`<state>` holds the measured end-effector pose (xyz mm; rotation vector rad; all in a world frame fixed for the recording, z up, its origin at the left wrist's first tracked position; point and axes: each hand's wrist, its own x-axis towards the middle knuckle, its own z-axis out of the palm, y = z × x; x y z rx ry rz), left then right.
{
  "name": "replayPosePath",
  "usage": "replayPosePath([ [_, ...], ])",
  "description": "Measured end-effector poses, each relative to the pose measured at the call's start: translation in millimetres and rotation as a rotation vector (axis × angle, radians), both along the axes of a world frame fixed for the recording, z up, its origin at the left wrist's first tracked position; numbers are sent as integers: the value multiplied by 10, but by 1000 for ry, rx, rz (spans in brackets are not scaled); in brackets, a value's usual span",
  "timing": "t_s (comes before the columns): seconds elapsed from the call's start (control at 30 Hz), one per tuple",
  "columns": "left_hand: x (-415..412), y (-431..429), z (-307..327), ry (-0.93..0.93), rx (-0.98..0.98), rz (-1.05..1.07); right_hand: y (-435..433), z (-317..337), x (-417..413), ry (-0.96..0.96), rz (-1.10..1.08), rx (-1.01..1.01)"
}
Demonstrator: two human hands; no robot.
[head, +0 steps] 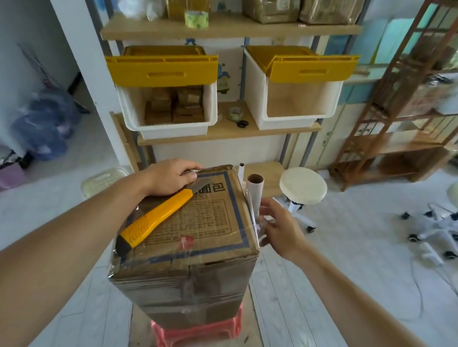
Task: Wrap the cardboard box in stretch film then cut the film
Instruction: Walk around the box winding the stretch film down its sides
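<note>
Box standing on end on a pink stool, stool on a board on the floor; sides already under several glossy bands of film, top face mostly bare. Yellow knife lying diagonally on the top face, blade out, tip right by the left hand. Left hand at the far left corner of the top, fingers curled over the edge and clamped on crumpled film there. Right hand at the right side of the box, fingers curled round the lower part of the roll, partly seen through a stretched sheet; roll upright, touching or just beside the far right edge, cannot tell which.

Step in hand, by the look of it: a late pass round the box, cut not yet made. To do it well: pull the roll away from the box for tension before laying the sheet flat; roll upright so the band lands level and overlaps the one below; pin the box with the left hand, since a tall load on a small stool is likely to twist or tip under a sideways pull; mind the exposed blade by the left palm; smooth the tail down before reaching for the knife; cut close to the box, away from fingers.
</note>
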<state>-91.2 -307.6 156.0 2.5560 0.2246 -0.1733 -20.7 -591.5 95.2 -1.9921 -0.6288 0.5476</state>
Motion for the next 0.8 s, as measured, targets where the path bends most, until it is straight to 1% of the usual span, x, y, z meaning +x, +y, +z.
replayPosePath([
  [0.07, -1, 5, 5, 7, 15, 8, 50, -2, 16, 92, 13, 69],
  [0.1, 2, 15, 0, 11, 25, 18, 68, -14, 41, 103, 30, 79],
  [0.23, 29, -6, -2, 37, 20, 59, 80, -100, 248, 20, 124, 17],
  [0.33, 73, -65, 42, 57, 44, 100, 126, -148, 441, -18, 117, 29],
  [0.43, 101, -99, 103, 104, 44, 133, 198, -157, 614, -47, 180, 39],
  [0.5, 106, -143, 168, 121, 21, 137, 230, -154, 684, 14, 235, 78],
  [0.57, 119, -193, 216, 140, 37, 160, 249, -144, 704, 90, 277, 109],
  [0.7, 119, -283, 266, 184, 68, 224, 328, -171, 710, 215, 289, 123],
  [0.73, 131, -325, 294, 199, 50, 249, 352, -197, 722, 212, 288, 100],
  [0.8, 169, -383, 330, 220, -5, 311, 387, -236, 747, 126, 296, 31],
])
